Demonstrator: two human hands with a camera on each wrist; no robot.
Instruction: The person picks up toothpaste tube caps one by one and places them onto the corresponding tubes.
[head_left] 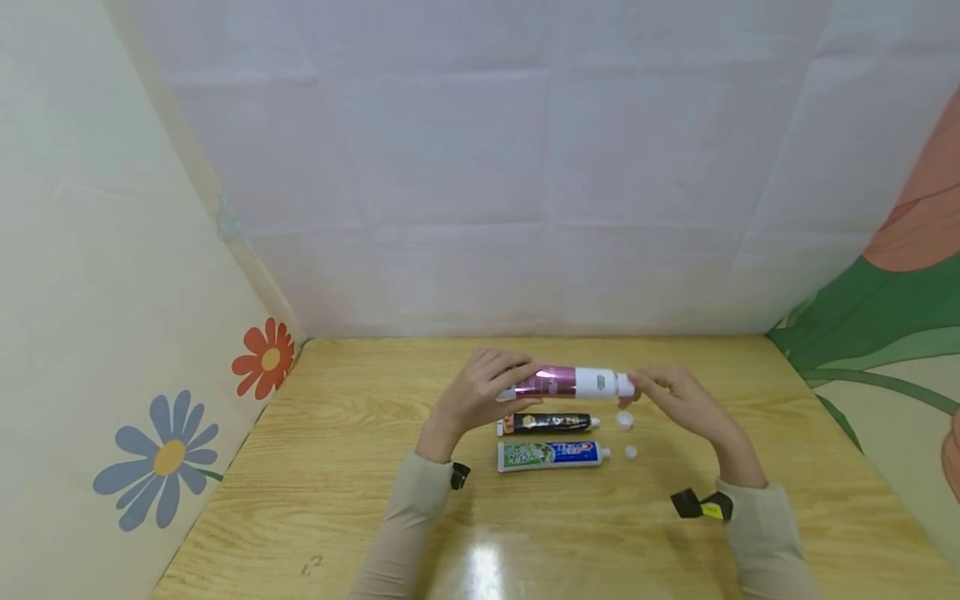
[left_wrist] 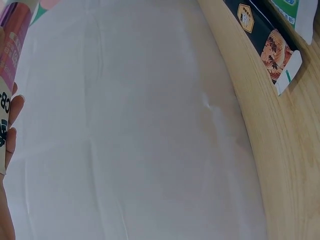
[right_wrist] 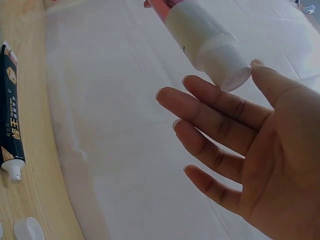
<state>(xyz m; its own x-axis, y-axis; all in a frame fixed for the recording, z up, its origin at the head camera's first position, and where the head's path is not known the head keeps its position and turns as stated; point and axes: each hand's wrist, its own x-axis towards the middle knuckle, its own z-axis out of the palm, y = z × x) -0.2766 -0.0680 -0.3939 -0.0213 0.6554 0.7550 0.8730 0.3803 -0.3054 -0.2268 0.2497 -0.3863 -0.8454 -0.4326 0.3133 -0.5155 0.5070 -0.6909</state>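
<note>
My left hand (head_left: 483, 387) grips a toothpaste tube (head_left: 555, 382) with a pink-purple body and white shoulder, held level above the table. In the left wrist view the fingers curl around the tube (left_wrist: 12, 55) near its flat end. At its other end, my right hand (head_left: 686, 404) has thumb and index finger on either side of the white cap (right_wrist: 227, 67), pinching it lightly. The remaining fingers spread loosely below. Nearer me lie a black toothpaste tube (head_left: 547, 423) and a blue-green toothpaste tube (head_left: 551, 455), nozzles bare and pointing right.
Two loose white caps, a larger one (head_left: 625, 420) and a smaller one (head_left: 631, 452), lie right of the nozzles. The wooden table (head_left: 337, 467) meets a white sheet backdrop (head_left: 525, 167) behind. Flower-patterned panels (head_left: 168, 458) stand at the sides.
</note>
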